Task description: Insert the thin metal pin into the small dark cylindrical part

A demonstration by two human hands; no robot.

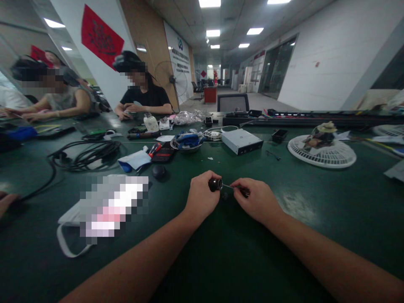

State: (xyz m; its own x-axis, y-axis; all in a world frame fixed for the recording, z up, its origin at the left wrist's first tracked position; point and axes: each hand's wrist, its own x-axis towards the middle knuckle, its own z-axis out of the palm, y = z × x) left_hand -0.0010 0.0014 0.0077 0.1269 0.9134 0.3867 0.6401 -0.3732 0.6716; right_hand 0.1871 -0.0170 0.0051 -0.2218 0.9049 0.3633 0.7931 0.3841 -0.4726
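My left hand is closed around a small dark cylindrical part, whose round, light-rimmed end faces right. A screwdriver with a thin metal shaft is in the closed fingers of my right hand. Its shaft points left, with the tip at the rimmed end of the part; whether it goes inside I cannot tell. Most of its dark handle is hidden in my palm. Just below the shaft, a small dark piece rests on the green table.
Beyond my hands are a grey disc drive, a metal bowl with blue cloth and a white fan grille. To the left lie a black mouse, coiled black cable and a blurred-out item with a white strap. Other people sit left.
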